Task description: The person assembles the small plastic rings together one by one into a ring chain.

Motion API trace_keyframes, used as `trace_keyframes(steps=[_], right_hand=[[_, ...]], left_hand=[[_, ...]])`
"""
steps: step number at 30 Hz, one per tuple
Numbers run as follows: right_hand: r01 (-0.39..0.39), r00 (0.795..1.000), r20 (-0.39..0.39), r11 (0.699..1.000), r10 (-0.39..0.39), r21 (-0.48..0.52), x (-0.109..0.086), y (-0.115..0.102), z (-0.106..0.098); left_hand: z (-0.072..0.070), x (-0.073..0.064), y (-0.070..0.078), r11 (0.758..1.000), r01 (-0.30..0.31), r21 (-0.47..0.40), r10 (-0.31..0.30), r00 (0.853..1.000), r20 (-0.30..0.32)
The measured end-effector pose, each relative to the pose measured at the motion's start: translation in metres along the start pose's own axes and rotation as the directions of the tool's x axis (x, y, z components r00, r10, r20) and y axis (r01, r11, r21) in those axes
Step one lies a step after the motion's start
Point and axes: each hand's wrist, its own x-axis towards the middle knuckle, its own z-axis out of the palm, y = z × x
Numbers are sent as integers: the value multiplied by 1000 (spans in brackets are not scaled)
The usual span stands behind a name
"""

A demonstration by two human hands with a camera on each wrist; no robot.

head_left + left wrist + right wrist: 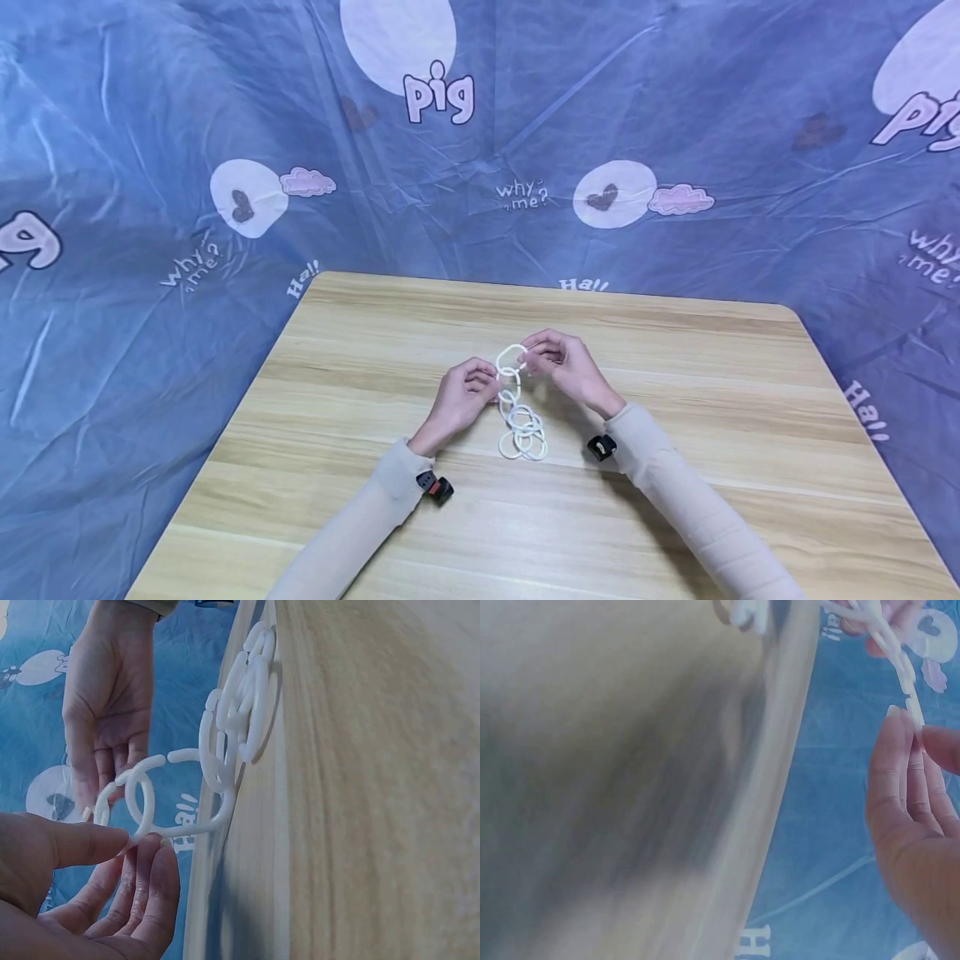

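Note:
A chain of white plastic rings (527, 419) runs from between the two hands down to the wooden table, where its lower rings lie heaped. Each ring has a small gap, plain to see on a link (225, 814) in the left wrist view. My left hand (462, 392) pinches a ring near the upper end between thumb and fingers. On the other side, my right hand (564, 367) pinches the topmost ring (501, 357) by its right edge. In the right wrist view the right thumb and fingers (889, 761) meet on that ring.
The wooden table (360, 517) has rounded far corners. Behind it hangs a blue printed cloth (480, 233). Both wrists carry small black devices, one at the left cuff (435, 487) and one at the right cuff (602, 447).

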Motion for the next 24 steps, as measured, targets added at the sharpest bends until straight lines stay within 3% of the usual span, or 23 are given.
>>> trace_keyframes(steps=[12, 19, 24], right_hand=[[88, 996, 9, 996, -88, -1, 5, -6, -2], [73, 997, -1, 997, -73, -17, 7, -6, 3], [52, 999, -7, 998, -53, -36, 13, -7, 0]], left_hand=[[-5, 1, 3, 987, -20, 159, 16, 999, 28], [-11, 7, 6, 993, -51, 108, 52, 999, -7], [-13, 24, 20, 989, -97, 108, 99, 995, -14]])
